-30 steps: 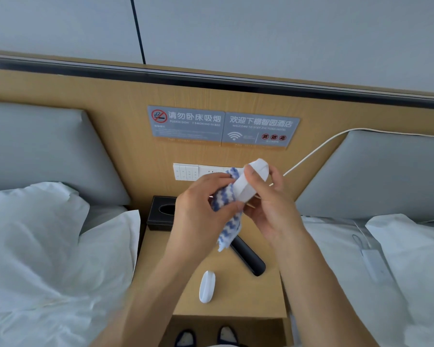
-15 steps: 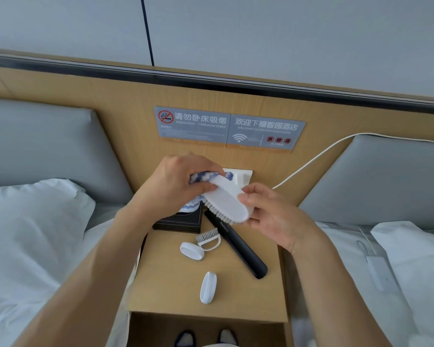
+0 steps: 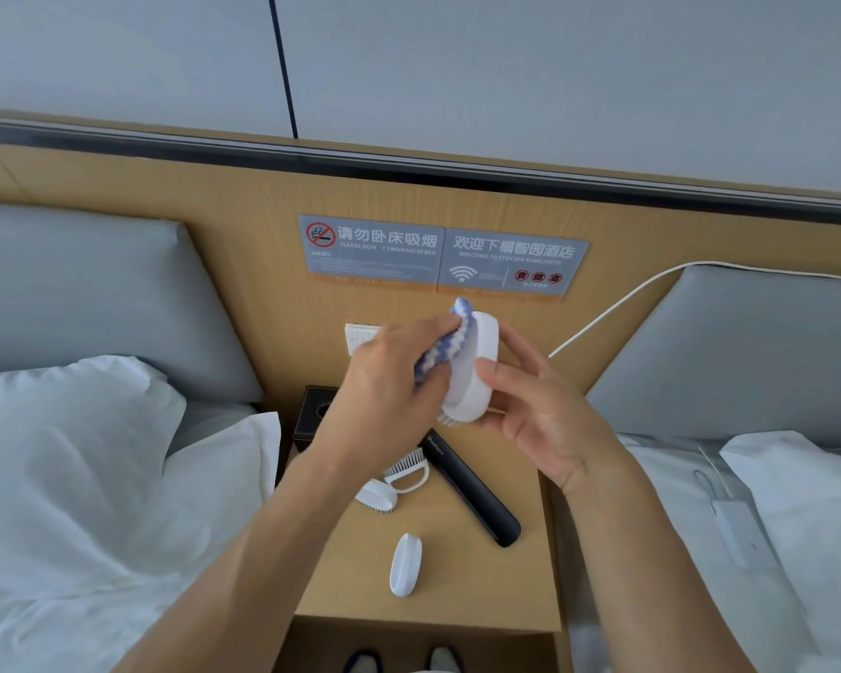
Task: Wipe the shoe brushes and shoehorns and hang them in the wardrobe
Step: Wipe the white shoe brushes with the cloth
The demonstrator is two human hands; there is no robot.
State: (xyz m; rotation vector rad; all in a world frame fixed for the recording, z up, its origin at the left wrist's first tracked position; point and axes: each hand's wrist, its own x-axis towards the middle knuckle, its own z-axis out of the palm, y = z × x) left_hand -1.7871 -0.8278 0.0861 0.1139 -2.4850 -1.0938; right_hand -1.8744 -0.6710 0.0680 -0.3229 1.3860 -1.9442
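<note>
Left hand [image 3: 399, 376] curled round striped blue-white cloth [image 3: 445, 344], pressing it vs. flat back of white shoe brush [image 3: 472, 376]. Brush held up in air above counter [image 3: 457, 595], in front of headboard, long axis nearly upright w/ top end tilted a bit away, bristles peeking at bottom edge. Right hand [image 3: 545, 420] half closed on brush from the right side, thumb across its front rim, fingers behind, so cloth side lies left of brush and grip side right. Judged: wiping stroke to run along long axis, left hand the mover, right hand the holder. Below, on counter: small white brush [image 3: 377, 497] touching round-handled brush [image 3: 409, 471], black shoehorn [image 3: 472, 493] lying diagonal just beside, white oval piece [image 3: 405, 564] nearer front edge, apart from the others.
</note>
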